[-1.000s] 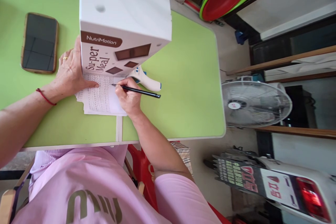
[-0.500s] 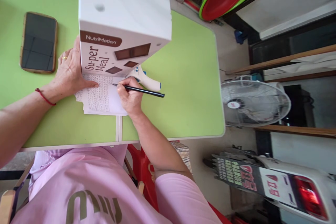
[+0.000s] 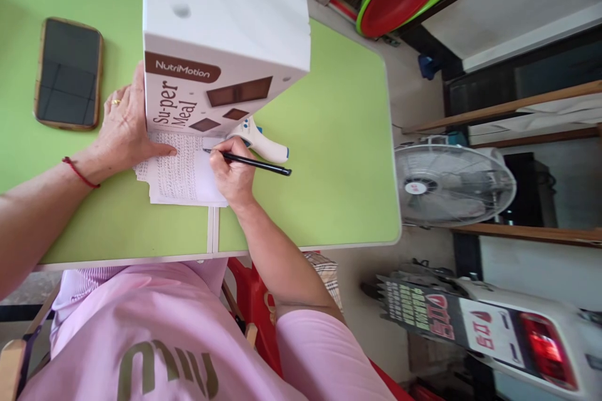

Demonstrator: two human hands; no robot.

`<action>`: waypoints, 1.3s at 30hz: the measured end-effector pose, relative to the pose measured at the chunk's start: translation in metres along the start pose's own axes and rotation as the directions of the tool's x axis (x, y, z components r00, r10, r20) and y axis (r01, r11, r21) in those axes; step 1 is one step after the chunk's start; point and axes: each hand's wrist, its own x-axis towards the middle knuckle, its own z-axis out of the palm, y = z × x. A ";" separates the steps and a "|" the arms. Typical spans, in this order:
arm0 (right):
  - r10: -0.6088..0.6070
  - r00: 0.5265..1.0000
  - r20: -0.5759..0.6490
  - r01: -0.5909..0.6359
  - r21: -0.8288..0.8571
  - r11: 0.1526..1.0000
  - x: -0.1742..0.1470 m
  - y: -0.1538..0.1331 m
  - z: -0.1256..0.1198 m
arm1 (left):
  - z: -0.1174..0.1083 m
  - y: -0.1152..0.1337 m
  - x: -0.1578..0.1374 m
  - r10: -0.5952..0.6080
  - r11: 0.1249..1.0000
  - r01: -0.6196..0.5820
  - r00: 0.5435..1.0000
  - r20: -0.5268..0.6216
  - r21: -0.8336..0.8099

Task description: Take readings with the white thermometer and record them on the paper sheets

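Observation:
My right hand [image 3: 232,174] is closed round a black pen [image 3: 268,166], its tip resting on a sheet of paper [image 3: 181,185] covered in rows of small handwriting. My left hand [image 3: 123,122] lies with its thumb stretched over the sheet's left part, the other fingers reaching along the left side of a white box [image 3: 226,19]. That box stands upright on the far part of the sheet and hides it there. It is printed "NutriMotion Su-per Meal". Behind my right hand, partly covered by the box, lies a white and blue device [image 3: 268,146], perhaps a handheld thermometer.
A phone [image 3: 69,72] with a dark screen lies left of my left hand on the green table [image 3: 348,138]. Beyond the table's right edge stand a fan [image 3: 446,187] and a white scooter [image 3: 508,326]. A red chair [image 3: 256,307] sits below the near edge.
The pen's far end has shifted slightly left and its tip has moved very little. My left hand and the box keep their places; the view has shifted slightly.

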 end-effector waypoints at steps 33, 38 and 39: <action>-0.127 0.984 0.121 0.162 -0.350 0.923 0.010 -0.017 -0.037 | 0.004 -0.016 0.001 0.105 0.988 -0.112 0.992 -0.075 -0.104; -0.123 0.900 0.418 0.343 -0.506 0.791 0.009 -0.032 -0.037 | -0.001 -0.011 -0.002 0.081 0.982 -0.102 0.987 -0.136 -0.158; -0.124 0.881 0.457 0.375 -0.514 0.771 0.007 -0.033 -0.035 | -0.002 -0.011 -0.002 0.075 0.982 -0.097 0.987 -0.141 -0.160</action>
